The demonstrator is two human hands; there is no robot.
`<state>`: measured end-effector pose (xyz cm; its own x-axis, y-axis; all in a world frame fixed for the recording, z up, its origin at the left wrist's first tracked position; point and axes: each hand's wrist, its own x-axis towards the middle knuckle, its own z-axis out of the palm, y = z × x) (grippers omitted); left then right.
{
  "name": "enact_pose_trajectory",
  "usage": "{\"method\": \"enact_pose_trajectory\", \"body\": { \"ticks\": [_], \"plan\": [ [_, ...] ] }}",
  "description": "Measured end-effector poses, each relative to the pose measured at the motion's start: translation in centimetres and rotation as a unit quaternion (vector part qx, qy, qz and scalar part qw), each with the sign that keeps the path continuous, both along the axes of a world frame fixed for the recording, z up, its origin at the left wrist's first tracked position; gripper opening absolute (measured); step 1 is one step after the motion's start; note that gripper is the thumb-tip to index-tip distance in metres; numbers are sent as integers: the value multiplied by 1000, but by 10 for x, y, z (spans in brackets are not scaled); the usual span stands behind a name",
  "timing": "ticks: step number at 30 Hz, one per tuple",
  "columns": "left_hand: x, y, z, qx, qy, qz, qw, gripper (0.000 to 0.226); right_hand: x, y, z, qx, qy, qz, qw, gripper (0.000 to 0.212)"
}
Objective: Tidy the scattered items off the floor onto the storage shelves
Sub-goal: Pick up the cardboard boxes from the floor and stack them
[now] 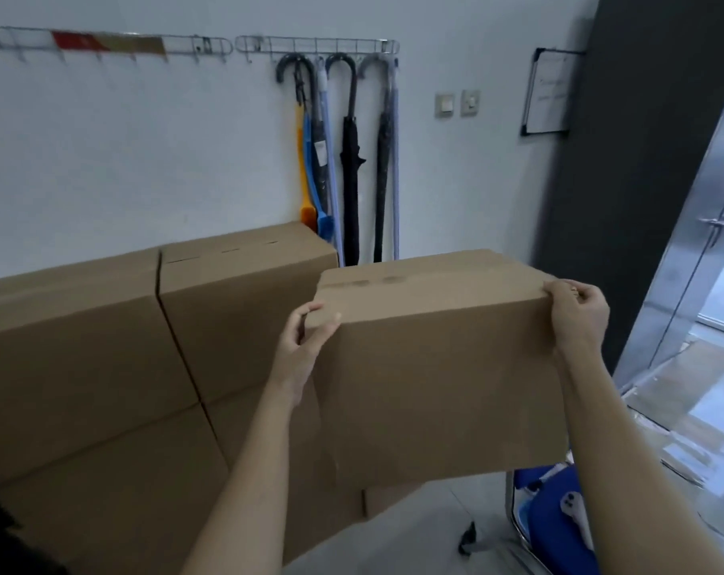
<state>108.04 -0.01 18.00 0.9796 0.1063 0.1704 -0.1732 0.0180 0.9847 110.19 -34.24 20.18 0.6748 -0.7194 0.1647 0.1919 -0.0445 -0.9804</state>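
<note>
This looks like an entrance or storage corner of an office. Large plain cardboard boxes [144,346] are stacked against a bare white wall [144,151]. Above them, metal hook rails [316,45] are fixed to the wall, and several long umbrellas [350,159] hang from one by their curved handles, with an orange and a blue brush [310,180] beside them. Two light switches [458,102] and a small framed whiteboard [549,93] sit near a glass door [700,251] with a metal frame on the right.
</note>
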Motion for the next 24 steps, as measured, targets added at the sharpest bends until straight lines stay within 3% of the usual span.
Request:
{"method": "enact_pose_trajectory", "body": {
  "ticks": [11,19,24],
  "plan": [
    [100,-41,3,-49,-27,-34,998,67,77,-40,16,-1,-24,-47,999,27],
    [169,-71,4,-48,-55,46,996,77,181,-63,30,2,-58,43,997,19],
    [196,-77,2,-72,-49,93,992,78,247,-67,6,14,-47,108,993,21]
  ]
}}
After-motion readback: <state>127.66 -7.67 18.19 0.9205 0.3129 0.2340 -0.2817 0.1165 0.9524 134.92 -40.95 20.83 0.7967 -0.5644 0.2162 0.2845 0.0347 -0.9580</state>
